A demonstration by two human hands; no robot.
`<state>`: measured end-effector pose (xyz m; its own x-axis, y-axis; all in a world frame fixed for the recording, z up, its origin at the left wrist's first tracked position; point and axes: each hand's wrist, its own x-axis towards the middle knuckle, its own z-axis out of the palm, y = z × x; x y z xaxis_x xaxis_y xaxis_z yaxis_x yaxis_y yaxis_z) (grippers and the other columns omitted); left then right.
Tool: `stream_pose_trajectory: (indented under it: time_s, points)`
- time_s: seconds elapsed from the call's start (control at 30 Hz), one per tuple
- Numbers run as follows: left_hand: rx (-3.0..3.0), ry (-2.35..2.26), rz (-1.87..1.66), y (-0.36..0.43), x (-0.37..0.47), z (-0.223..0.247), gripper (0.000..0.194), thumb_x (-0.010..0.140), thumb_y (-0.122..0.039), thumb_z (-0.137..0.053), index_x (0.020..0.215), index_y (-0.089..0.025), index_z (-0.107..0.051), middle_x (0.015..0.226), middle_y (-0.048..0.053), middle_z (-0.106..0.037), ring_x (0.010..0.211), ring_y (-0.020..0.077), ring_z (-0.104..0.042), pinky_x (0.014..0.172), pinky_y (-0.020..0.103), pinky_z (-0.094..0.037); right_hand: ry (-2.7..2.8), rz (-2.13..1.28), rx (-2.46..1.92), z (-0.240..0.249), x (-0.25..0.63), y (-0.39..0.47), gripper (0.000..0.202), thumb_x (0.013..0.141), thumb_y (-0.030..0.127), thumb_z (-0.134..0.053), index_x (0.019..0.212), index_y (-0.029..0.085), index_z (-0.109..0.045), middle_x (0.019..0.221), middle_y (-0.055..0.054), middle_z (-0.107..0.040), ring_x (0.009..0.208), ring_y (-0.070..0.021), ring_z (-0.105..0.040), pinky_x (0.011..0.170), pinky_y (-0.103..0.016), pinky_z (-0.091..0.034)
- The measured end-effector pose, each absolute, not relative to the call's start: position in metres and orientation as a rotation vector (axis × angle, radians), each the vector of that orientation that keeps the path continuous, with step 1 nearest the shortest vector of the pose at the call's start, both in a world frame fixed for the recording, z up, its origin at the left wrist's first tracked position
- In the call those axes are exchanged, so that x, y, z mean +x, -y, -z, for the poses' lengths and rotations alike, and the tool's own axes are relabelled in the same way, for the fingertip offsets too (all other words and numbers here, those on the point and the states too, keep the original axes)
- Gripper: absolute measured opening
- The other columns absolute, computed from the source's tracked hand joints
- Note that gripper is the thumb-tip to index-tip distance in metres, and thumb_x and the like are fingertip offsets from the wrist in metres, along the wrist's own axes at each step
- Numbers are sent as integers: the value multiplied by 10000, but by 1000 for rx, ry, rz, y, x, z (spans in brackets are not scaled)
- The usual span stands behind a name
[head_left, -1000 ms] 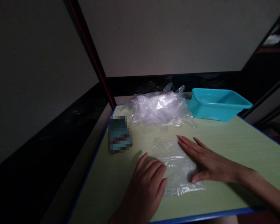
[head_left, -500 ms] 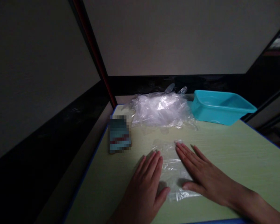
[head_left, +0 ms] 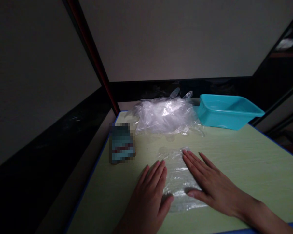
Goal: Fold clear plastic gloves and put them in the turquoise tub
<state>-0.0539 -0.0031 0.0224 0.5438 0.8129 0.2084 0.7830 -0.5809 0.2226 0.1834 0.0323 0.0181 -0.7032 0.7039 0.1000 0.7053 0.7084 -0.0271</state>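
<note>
A thin, clear plastic disposable glove (head_left: 177,177) lies spread flat on the pale table, its exact outline hard to make out. My left hand (head_left: 148,190) rests palm down along its left side, fingers stretched out and thumb over the plastic. On its right side lies my right hand (head_left: 211,182), also flat, with fingertips at the glove's far edge and thumb pointing inward. Neither hand grasps anything. Beyond them sits a crumpled heap of clear plastic gloves (head_left: 164,115), with finger-shaped ends sticking up at the back.
A turquoise plastic basin (head_left: 230,115) stands at the back right of the table (head_left: 246,162). Near the left edge lies a blurred, pixelated object (head_left: 122,143), dark and teal with a red band. Pale panels rise behind and to the left.
The camera view has shifted slightly, so the table things appear a little further left. Both hands stay flat at the glove's sides, with hardly any movement over the table.
</note>
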Motion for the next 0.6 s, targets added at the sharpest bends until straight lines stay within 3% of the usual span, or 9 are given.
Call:
stream_pose_trajectory:
  time_s: [0.27, 0.37, 0.6]
  points:
    - [2556, -1460, -450, 6, -57, -21, 785, 765, -270, -607, 1397, -109, -170, 1470, 162, -191, 1349, 274, -162, 1059, 496, -278, 2727, -84, -1162, -20, 186, -34, 851, 856, 585, -377, 1435, 114, 32, 1474, -161, -139, 1350, -274, -129, 1047, -538, -226]
    - [2537, -1466, -379, 2, -51, -31, 851, 760, -367, -624, 1406, -89, -144, 1483, 159, -131, 1358, 269, -102, 1080, 475, -233, 2698, -112, -1146, -24, 186, -36, 823, 871, 563, -369, 1435, 123, 38, 1476, -161, -133, 1348, -273, -139, 1031, -529, -272]
    - [2632, -1203, -265, -26, -23, -51, 990, 745, -665, -507, 1401, -10, -158, 1484, 173, -72, 1363, 241, -24, 1118, 368, -115, 2771, 13, -935, -16, 180, -53, 910, 814, 630, -417, 1431, 95, -15, 1469, -173, -136, 1349, -286, -117, 1063, -505, -225]
